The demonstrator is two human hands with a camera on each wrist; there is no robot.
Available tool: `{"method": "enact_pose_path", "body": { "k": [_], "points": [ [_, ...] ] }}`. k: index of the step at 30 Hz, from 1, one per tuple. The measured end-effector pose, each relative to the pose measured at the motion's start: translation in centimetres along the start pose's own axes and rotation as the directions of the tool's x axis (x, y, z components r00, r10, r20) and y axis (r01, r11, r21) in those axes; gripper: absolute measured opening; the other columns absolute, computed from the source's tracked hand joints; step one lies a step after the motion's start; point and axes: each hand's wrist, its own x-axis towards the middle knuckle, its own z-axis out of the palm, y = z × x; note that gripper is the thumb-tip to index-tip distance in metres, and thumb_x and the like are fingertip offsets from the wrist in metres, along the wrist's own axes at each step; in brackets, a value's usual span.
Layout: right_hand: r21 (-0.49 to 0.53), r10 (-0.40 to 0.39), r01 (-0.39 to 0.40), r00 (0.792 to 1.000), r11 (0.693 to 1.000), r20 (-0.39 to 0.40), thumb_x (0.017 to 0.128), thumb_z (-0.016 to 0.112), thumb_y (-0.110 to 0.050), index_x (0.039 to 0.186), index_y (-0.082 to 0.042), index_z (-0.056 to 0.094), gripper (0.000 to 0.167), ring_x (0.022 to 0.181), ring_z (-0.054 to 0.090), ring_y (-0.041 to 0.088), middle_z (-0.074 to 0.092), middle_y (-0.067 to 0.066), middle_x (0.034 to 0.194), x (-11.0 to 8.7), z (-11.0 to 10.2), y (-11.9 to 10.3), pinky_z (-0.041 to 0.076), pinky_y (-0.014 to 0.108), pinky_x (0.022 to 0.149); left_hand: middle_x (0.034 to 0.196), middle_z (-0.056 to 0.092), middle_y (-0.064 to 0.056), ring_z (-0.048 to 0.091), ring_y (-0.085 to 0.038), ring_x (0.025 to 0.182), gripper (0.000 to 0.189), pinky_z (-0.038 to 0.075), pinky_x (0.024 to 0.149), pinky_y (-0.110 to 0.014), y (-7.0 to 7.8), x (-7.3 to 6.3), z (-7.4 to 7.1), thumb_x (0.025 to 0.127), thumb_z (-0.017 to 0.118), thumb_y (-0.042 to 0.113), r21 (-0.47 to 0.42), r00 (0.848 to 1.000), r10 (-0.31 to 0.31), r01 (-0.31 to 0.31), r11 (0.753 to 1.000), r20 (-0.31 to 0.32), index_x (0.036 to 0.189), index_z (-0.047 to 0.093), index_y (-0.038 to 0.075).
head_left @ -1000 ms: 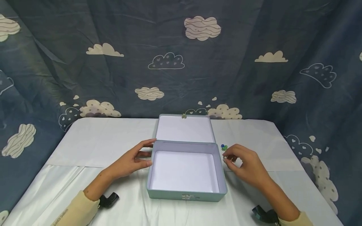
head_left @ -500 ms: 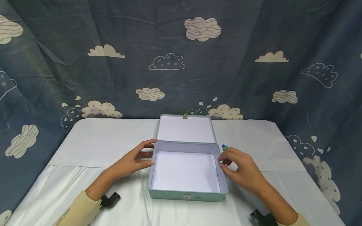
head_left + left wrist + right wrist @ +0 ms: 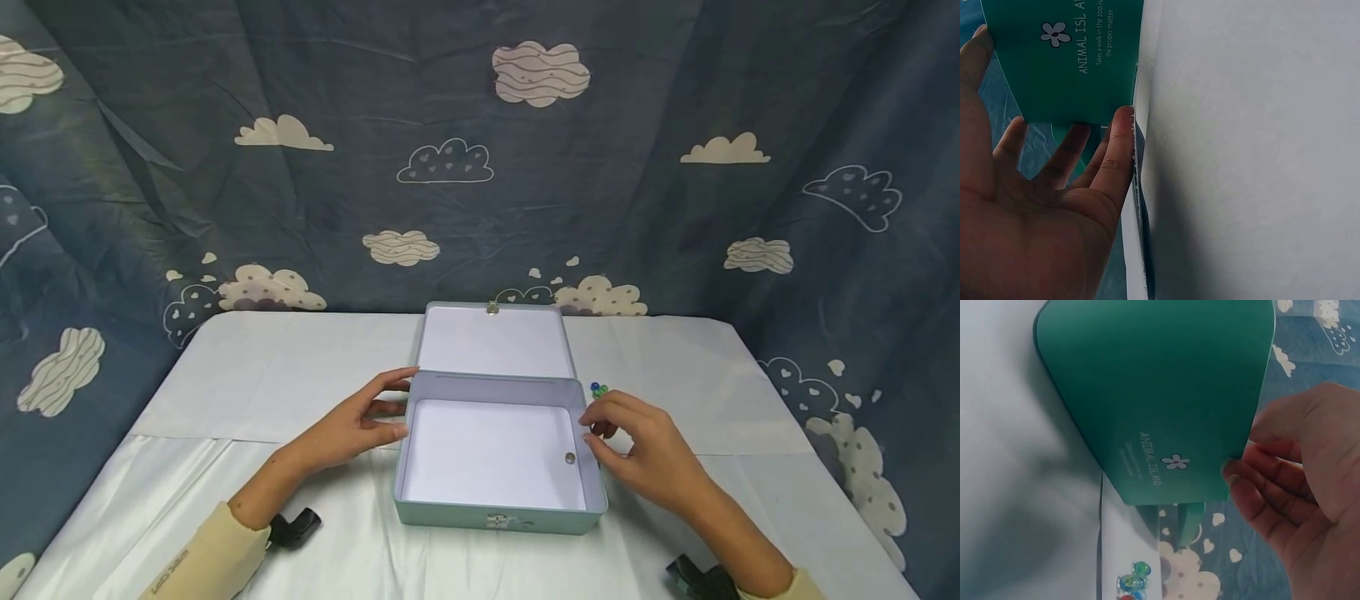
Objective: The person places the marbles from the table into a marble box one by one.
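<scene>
A green box (image 3: 498, 521) reads "ANIMAL ISLAND"; fingers spread, the left hand (image 3: 347, 435) touches its left side; the right hand (image 3: 651, 448), loosely parted, hovers at its right rim.

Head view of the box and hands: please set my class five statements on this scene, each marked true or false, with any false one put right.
1. The box has its lid open. True.
2. Nothing lies in the box. False: a small round object lies on its floor near the right wall.
3. The left hand touches the box's left side. True.
4. Coloured marbles lie on the white cloth, to the right of the box. True.
5. The outside of the box is red. False: it is green.
</scene>
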Motion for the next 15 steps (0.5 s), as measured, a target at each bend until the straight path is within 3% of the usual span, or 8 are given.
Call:
{"method": "enact_pose_path", "body": {
  "k": [2, 10, 15],
  "points": [
    [-0.003, 0.003, -0.003, 1.0, 1.0, -0.007, 0.08, 0.088, 0.008, 0.103, -0.023, 0.074, 0.04, 0.083, 0.065, 0.005, 0.069, -0.012, 0.104, 0.0, -0.1, 0.2, 0.06, 0.023, 0.072, 0.163, 0.04, -0.011, 0.055, -0.038, 0.141, 0.077, 0.055, 0.103, -0.034, 0.0, 0.0, 0.0, 0.103, 0.073, 0.019, -0.001, 1.0, 0.002, -0.002, 1.0, 0.0, 0.167, 0.031, 0.032],
    [-0.064, 0.0, -0.005, 0.997, 0.998, -0.075, 0.078, 0.087, 0.011, 0.102, -0.018, 0.075, 0.039, 0.08, 0.063, 0.003, 0.07, -0.01, 0.1, 0.2, -1.2, 1.7, 0.053, 0.012, 0.073, 0.163, 0.04, -0.013, 0.055, -0.039, 0.14, 0.077, 0.055, 0.103, -0.035, 0.2, 0.0, -0.1, 0.103, 0.073, 0.019, -0.004, 1.0, 0.018, -0.018, 1.0, -0.002, 0.167, 0.031, 0.031],
    [-0.082, 0.039, -0.045, 0.996, 0.996, -0.078, 0.08, 0.086, 0.01, 0.102, -0.02, 0.075, 0.038, 0.079, 0.064, 0.002, 0.071, -0.008, 0.099, 0.1, -1.6, 2.8, 0.055, 0.016, 0.071, 0.163, 0.039, -0.014, 0.055, -0.04, 0.14, 0.076, 0.055, 0.104, -0.036, 0.1, 0.0, -0.1, 0.104, 0.072, 0.019, -0.004, 1.0, 0.022, -0.022, 1.0, 0.001, 0.167, 0.03, 0.03]
  ]
}}
